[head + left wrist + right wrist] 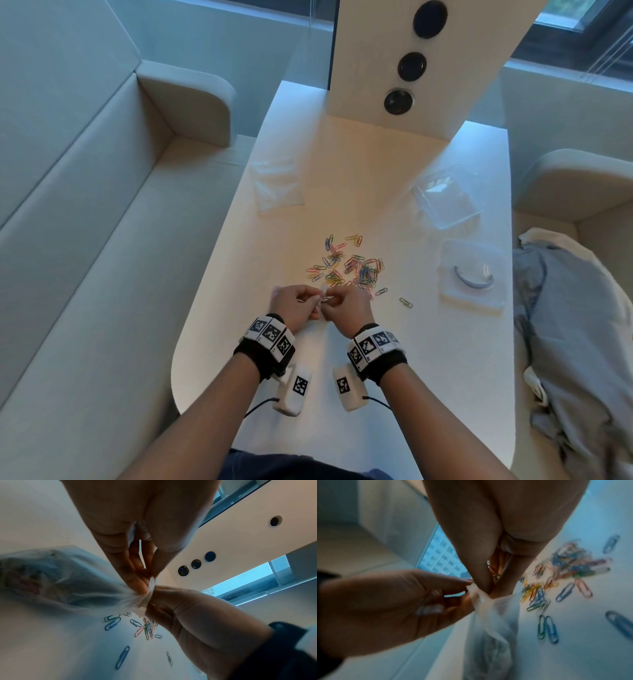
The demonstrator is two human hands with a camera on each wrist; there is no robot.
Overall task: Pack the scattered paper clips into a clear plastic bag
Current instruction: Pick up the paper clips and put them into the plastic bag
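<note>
Both hands meet over the near part of the white table (445, 342), just in front of the pile of coloured paper clips (349, 267). My left hand (145, 585) pinches the gathered mouth of a small clear plastic bag (60, 577), which hangs below with pinkish clips showing dimly inside. My right hand (489, 589) pinches the same bunched mouth of the bag (491, 628) from the other side. A few clips (495, 576) show between the right hand's curled fingers. From the head camera, my left hand (313, 301) and right hand (334, 299) hide most of the bag.
Loose clips (406, 303) lie to the right of the hands. Spare clear bags lie at the far left (277, 186) and far right (445, 198). A clear plastic box (472, 277) sits at the right edge. A white upright panel (394, 68) stands at the back; grey cloth (565, 325) lies on the right seat.
</note>
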